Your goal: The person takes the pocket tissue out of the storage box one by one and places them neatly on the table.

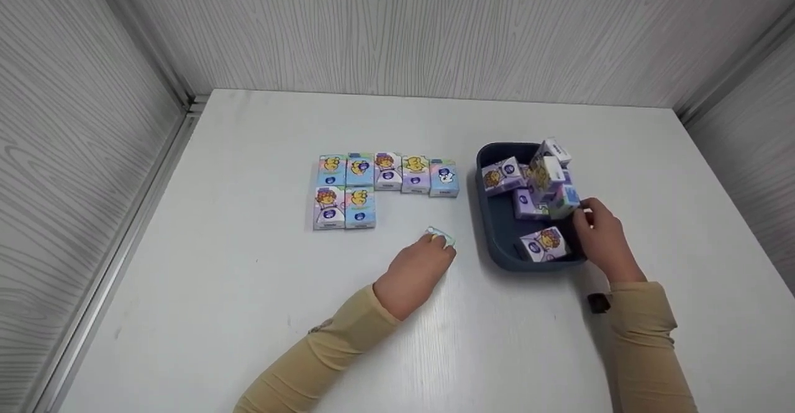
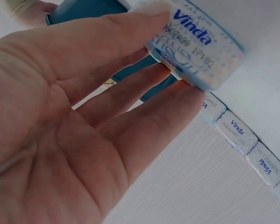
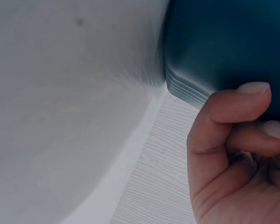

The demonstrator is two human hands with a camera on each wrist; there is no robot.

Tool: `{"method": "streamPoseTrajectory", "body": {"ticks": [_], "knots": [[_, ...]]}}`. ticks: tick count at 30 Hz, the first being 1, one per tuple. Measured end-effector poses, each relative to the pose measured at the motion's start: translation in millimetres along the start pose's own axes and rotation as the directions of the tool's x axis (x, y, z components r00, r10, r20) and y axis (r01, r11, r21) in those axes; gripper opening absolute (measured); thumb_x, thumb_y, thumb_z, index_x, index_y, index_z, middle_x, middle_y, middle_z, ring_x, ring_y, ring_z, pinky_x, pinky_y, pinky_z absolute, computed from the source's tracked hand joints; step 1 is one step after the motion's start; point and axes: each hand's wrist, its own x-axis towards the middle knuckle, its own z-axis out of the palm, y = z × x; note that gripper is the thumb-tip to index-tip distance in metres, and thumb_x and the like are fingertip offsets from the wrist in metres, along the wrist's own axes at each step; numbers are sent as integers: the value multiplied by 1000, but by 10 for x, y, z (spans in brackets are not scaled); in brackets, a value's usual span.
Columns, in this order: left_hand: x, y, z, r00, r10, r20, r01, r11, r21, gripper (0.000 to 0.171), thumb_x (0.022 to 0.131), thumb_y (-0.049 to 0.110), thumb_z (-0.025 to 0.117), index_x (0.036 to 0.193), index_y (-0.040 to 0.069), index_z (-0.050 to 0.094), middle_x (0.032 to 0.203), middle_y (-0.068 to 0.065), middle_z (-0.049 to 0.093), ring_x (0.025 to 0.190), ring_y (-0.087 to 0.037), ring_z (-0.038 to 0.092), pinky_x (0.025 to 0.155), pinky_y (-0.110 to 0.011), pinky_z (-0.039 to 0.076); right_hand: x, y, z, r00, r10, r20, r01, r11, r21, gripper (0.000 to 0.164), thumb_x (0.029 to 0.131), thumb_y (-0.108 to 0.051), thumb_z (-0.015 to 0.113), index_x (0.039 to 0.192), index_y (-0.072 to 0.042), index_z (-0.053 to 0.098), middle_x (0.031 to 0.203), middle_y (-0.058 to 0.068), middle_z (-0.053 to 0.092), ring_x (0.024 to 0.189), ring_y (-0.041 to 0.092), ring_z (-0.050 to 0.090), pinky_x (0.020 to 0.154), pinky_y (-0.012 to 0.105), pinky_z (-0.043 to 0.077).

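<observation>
My left hand [image 1: 417, 273] pinches a small pocket tissue pack [image 2: 196, 46] between thumb and fingers, left of the dark blue bin [image 1: 490, 239]. In the left wrist view the pack's end shows "Vinda" lettering; the head view has most of it hidden under the hand. At the bin's right side my right hand [image 1: 604, 239] holds the rim, its curled fingers [image 3: 240, 105] against the wall in the right wrist view. Inside the bin lie several tissue packs [image 1: 545, 243], some piled up at the back right. Other packs [image 1: 388, 171] lie flat on the table in two rows.
The upper row runs toward the bin; the shorter lower row, with a purple-and-white pack [image 1: 329, 207] and a blue pack [image 1: 360, 207], adjoins its left end. A white table [image 1: 217, 264] carries everything, with grey wood-grain panels [image 1: 410, 28] behind and at both sides.
</observation>
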Motion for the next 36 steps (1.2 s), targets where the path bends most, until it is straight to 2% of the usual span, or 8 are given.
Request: {"method": "streamPoseTrajectory", "body": {"ticks": [5, 9, 14, 18, 26, 36], "knots": [[16, 12, -14, 999, -27, 24, 26, 1000, 7, 26, 88, 0, 65, 111, 12, 68, 108, -8, 63, 103, -23, 58, 73, -31, 55, -11, 16, -1, 1000, -11, -1, 11, 1000, -4, 43, 102, -29, 33, 126, 5, 46, 105, 28, 60, 83, 31, 53, 68, 41, 43], [61, -19, 7, 998, -54, 19, 54, 999, -3, 23, 88, 0, 65, 106, 13, 72, 106, -9, 63, 99, -25, 59, 67, -34, 55, -11, 15, -6, 1000, -11, 10, 11, 1000, 0, 44, 102, -29, 32, 126, 5, 45, 108, 29, 59, 86, 32, 55, 70, 42, 43], [148, -124, 60, 994, -106, -1, 106, 993, -50, 18, 88, 2, 67, 102, 13, 74, 105, -11, 64, 95, -26, 60, 70, -37, 55, -12, 11, -7, 1000, -7, 6, 6, 1000, 8, 43, 102, -29, 32, 125, 5, 46, 109, 29, 59, 88, 33, 54, 72, 43, 43], [189, -208, 82, 988, -156, -8, 155, 984, -88, 18, 88, 2, 66, 102, 11, 74, 106, -11, 64, 95, -26, 60, 70, -38, 55, -4, 11, -3, 1000, 0, 10, 0, 1000, 11, 43, 102, -29, 32, 125, 5, 45, 110, 30, 58, 89, 32, 54, 72, 44, 43], [229, -307, 74, 963, -265, 53, 269, 960, -84, 18, 88, 3, 67, 104, 8, 74, 107, -13, 64, 95, -27, 61, 70, -40, 55, 9, 6, -13, 1000, 15, 21, -15, 1000, 12, 45, 102, -31, 32, 127, 5, 44, 113, 31, 56, 94, 35, 54, 74, 46, 44], [221, -405, 106, 949, -314, -36, 311, 949, -56, 17, 87, -2, 66, 98, 6, 75, 99, -14, 66, 90, -29, 63, 65, -41, 55, -7, 21, -1, 1000, -23, 5, 23, 1000, 0, 43, 103, -29, 33, 126, 6, 45, 108, 29, 59, 86, 32, 54, 70, 42, 43]]}}
